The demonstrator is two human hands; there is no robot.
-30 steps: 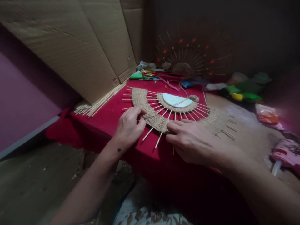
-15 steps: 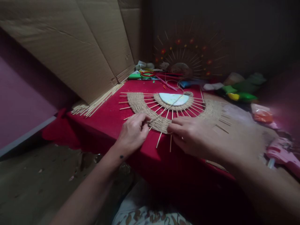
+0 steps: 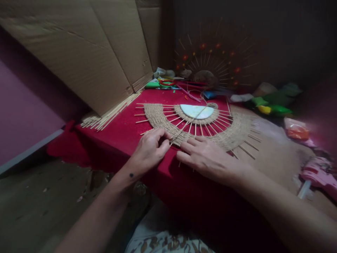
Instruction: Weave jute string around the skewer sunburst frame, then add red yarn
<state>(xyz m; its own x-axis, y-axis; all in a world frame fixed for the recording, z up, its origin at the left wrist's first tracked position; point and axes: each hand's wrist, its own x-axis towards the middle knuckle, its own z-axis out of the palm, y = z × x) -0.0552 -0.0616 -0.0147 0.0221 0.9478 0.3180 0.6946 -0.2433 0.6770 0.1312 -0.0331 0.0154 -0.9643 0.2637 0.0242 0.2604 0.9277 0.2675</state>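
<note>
Two hands (image 3: 150,149) (image 3: 207,158), one woven fan (image 3: 231,135).

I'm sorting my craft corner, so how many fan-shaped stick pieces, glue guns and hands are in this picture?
Fan-shaped stick pieces: 2, the woven one on the red cloth and the beaded one standing at the back
Glue guns: 1, pink, at the right edge
Hands: 2, left hand pinching twine, right hand flat on the woven piece
Total: 5

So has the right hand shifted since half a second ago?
Yes. The right hand has slid left along the near edge of the woven jute fan piece, closing toward the left hand, and its fingers now lie flatter.
</note>
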